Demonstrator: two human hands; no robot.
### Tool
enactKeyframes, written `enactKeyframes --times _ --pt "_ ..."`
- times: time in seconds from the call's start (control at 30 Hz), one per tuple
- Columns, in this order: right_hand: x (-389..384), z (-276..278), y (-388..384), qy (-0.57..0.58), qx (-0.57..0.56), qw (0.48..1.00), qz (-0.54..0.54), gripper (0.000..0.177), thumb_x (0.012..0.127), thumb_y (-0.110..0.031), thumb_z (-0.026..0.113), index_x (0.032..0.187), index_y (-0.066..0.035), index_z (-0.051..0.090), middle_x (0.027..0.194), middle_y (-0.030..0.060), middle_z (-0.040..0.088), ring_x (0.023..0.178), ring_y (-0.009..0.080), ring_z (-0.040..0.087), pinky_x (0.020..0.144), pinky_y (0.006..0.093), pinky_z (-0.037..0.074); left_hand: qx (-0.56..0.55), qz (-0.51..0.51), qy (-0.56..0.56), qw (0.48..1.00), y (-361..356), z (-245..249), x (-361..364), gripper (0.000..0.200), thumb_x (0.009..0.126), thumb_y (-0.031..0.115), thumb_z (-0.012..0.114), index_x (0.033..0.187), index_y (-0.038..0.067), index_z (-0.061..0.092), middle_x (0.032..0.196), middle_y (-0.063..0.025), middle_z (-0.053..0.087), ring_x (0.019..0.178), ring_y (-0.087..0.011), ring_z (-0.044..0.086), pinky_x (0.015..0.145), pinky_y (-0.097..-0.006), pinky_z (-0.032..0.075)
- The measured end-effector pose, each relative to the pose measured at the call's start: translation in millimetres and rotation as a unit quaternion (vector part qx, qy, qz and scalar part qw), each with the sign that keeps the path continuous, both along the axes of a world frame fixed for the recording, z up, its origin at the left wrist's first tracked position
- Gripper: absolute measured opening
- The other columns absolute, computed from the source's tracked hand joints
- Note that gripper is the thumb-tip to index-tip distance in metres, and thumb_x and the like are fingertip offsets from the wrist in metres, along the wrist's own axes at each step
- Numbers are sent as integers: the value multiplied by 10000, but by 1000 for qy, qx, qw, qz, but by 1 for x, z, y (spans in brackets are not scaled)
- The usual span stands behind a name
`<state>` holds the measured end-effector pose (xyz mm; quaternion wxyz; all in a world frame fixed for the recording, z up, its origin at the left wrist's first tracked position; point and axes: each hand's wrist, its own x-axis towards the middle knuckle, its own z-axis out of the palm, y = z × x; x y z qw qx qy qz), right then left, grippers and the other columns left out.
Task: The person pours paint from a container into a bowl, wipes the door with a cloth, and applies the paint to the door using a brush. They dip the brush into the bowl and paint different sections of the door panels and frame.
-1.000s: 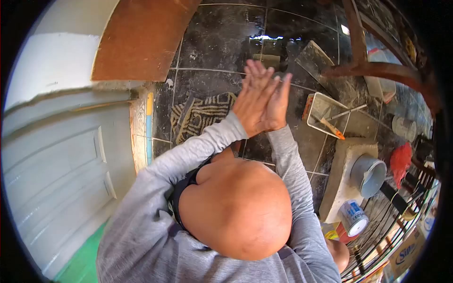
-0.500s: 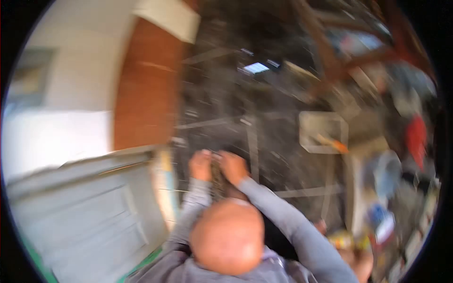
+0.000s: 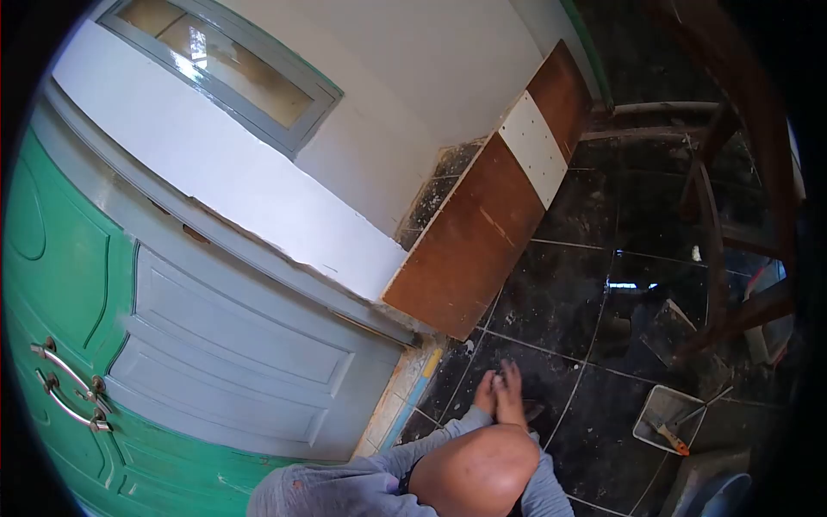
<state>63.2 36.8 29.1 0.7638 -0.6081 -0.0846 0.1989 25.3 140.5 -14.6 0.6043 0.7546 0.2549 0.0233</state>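
My left hand [image 3: 485, 393] and my right hand [image 3: 514, 389] are pressed palm to palm, fingers straight, just beyond my head [image 3: 475, 472] at the bottom of the head view. Neither hand holds anything. Grey sleeves [image 3: 431, 432] cover both arms. The hands hover over the black tiled floor [image 3: 568, 302], close to the coloured threshold strip [image 3: 405, 392] of the grey door [image 3: 241, 345]. Whatever lies under the hands is hidden by my head.
A green door with metal handles [image 3: 69, 388] stands at the left beside the grey door. A brown and white board [image 3: 482, 241] leans against the wall. A white paint tray with a brush [image 3: 668, 422] lies on the floor at the right. A wooden frame [image 3: 715, 198] rises at the far right.
The view has swung up and left, now showing the doors and wall. My hands, raised palm to palm a second ago, dropped lower and are together again.
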Motion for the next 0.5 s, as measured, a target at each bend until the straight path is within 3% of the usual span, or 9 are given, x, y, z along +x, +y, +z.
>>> enactKeyframes --times 0.07,0.17,0.2,0.23,0.3,0.33,0.37,0.5 --pt "-7 -3 1 -37 18 998 52 598 1013 -354 460 1502 -57 284 1541 221 272 1454 339 225 1157 393 225 140 8 104 985 40 -22 8 323 947 216 551 1230 67 596 1168 -141 645 1086 -244 621 938 -386 492" --pt "1 58 -31 116 272 951 86 605 1011 -351 458 1509 -68 264 1529 242 289 1451 336 234 1156 399 234 -190 107 53 974 91 -49 19 323 943 286 504 1160 89 642 1045 -130 683 931 -245 667 844 -387 533" --pt "13 73 -39 -5 178 984 10 628 985 -339 492 1509 -75 267 1529 263 271 1422 392 275 1150 441 247 -303 137 34 943 94 -53 19 334 942 309 488 1136 96 658 1004 -127 696 880 -246 682 813 -388 546" --pt "16 60 -38 -86 20 996 -5 636 974 -331 504 1506 -72 272 1525 269 272 1410 411 287 1145 455 251 -348 158 68 922 55 4 26 421 978 381 439 1170 63 638 1068 -119 677 931 -219 664 832 -371 542" --pt "12 30 -23 -251 -269 930 0 653 950 -315 530 1501 -68 282 1518 280 272 1386 448 310 1135 483 260 -278 -175 -42 944 17 -7 6 468 1011 401 409 1256 46 589 1164 -113 642 1036 -198 627 916 -358 511" --pt "13 28 -27 -236 -219 945 -49 689 919 -325 564 1496 -64 293 1512 291 269 1360 489 319 1115 518 269 -231 -120 -24 965 -2 -7 -1 455 1015 368 418 1294 42 569 1245 -88 603 1121 -173 570 975 -348 462" --pt "16 28 -27 -194 -156 967 -47 659 940 -288 550 1497 -57 283 1516 298 253 1374 472 301 1122 485 263 -170 -89 -23 981 -9 -2 3 440 1016 344 426 1307 43 561 1274 -87 591 1159 -176 549 998 -347 442" --pt "44 -14 -29 70 -21 997 -1 579 947 -255 584 1438 -20 387 1345 310 475 1218 414 513 990 406 423 88 -35 -11 995 -44 22 7 363 1008 275 455 1279 59 562 1235 -150 623 1172 -267 577 980 -369 449"
